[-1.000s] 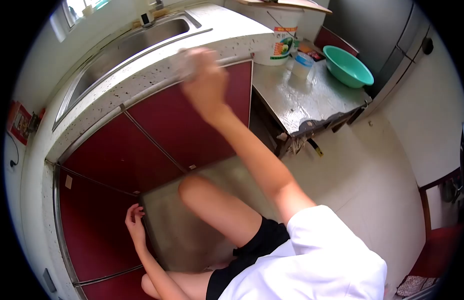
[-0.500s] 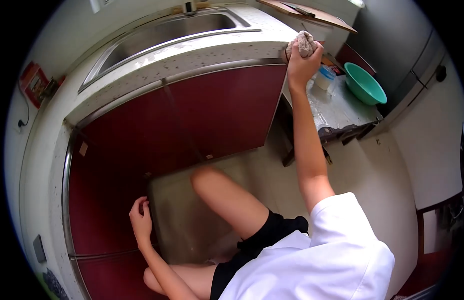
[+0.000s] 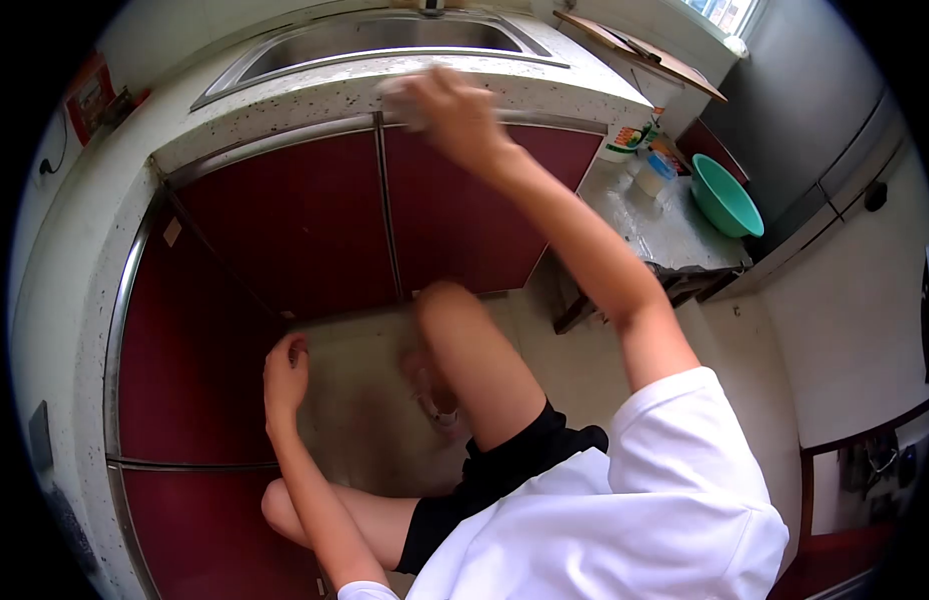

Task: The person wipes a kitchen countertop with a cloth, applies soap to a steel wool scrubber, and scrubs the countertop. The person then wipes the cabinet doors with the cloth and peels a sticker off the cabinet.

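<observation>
My right hand (image 3: 460, 120), smeared by motion, is closed around a pale rag (image 3: 403, 103) at the front edge of the speckled countertop (image 3: 335, 85). The rag lies against that edge, just above the metal strip over the dark red cabinet doors (image 3: 475, 200). Low on the left, my left hand (image 3: 286, 380) hangs beside the red cabinet side. Its fingers are loosely bent with a gap between them, and I see nothing in it.
A steel sink (image 3: 385, 40) is set in the counter. To the right, a low table (image 3: 615, 215) carries a green basin (image 3: 725, 195) and a blue-lidded jar (image 3: 655, 175). A white tub (image 3: 625, 140) stands by the counter's end. My bent knee (image 3: 445, 300) is near the doors.
My right hand has swept the rag left along the counter edge, from its right corner to about the middle. The view has shifted slightly; my left hand stays low by the cabinet.
</observation>
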Available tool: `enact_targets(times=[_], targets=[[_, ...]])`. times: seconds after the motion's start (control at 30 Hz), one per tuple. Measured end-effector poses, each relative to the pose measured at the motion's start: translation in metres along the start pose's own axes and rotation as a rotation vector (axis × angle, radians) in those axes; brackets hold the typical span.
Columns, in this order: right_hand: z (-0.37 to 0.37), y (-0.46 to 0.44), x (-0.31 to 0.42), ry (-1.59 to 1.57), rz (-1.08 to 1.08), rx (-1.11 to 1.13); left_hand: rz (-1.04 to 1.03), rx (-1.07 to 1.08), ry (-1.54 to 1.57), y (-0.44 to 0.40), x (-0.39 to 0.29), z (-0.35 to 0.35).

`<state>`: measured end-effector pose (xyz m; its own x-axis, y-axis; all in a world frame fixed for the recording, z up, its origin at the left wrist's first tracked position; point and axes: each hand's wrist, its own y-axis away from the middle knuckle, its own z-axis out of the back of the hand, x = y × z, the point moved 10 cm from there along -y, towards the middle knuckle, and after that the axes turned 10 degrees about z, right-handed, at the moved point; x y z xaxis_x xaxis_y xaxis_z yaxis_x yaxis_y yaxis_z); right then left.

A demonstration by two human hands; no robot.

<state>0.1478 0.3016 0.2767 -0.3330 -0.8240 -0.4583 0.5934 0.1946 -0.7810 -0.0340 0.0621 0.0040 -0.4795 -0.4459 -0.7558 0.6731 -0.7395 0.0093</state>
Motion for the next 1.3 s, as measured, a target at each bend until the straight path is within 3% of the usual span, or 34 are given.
enact_targets(times=[0.1, 0.23, 0.37, 0.47, 0.5, 0.53, 0.63, 0.73, 0.83, 0.9, 1.1, 1.3], targets=[[0.048, 0.073, -0.086, 0.161, -0.19, 0.074, 0.071, -0.047, -0.009, 0.005, 0.005, 0.017], [0.112, 0.138, -0.155, 0.168, -0.482, -0.196, 0.115, -0.119, 0.058, 0.025, -0.006, 0.039], [0.077, 0.128, -0.12, -0.022, -0.784, -0.512, 0.086, -0.116, 0.012, 0.031, -0.02, 0.04], [0.039, 0.056, -0.045, -0.026, -0.589, -0.477, 0.037, -0.13, -0.015, 0.023, -0.021, 0.028], [0.025, 0.028, -0.018, -0.16, -0.62, -0.434, 0.034, -0.132, -0.031, 0.016, -0.02, 0.024], [0.006, -0.002, 0.014, -0.104, -0.406, -0.436, 0.044, -0.065, 0.029, 0.012, -0.021, 0.013], [-0.047, -0.06, 0.069, -0.307, -0.426, -0.457, 0.047, 0.072, 0.164, 0.001, -0.009, -0.031], [-0.072, -0.106, 0.106, -0.36, -0.371, -0.291, 0.032, 0.158, 0.201, 0.003, -0.005, -0.047], [-0.059, -0.1, 0.096, -0.378, -0.247, -0.214, 0.037, 0.192, 0.131, 0.006, 0.0, -0.054], [-0.055, -0.078, 0.07, -0.293, -0.231, 0.021, 0.075, 0.163, 0.111, 0.004, 0.004, -0.046], [0.016, 0.03, -0.033, -0.153, -0.401, -0.048, 0.185, -0.002, -0.034, 0.038, 0.014, 0.006], [-0.012, -0.02, 0.022, -0.153, -0.418, -0.221, 0.209, 0.046, 0.082, 0.049, 0.025, 0.006]])
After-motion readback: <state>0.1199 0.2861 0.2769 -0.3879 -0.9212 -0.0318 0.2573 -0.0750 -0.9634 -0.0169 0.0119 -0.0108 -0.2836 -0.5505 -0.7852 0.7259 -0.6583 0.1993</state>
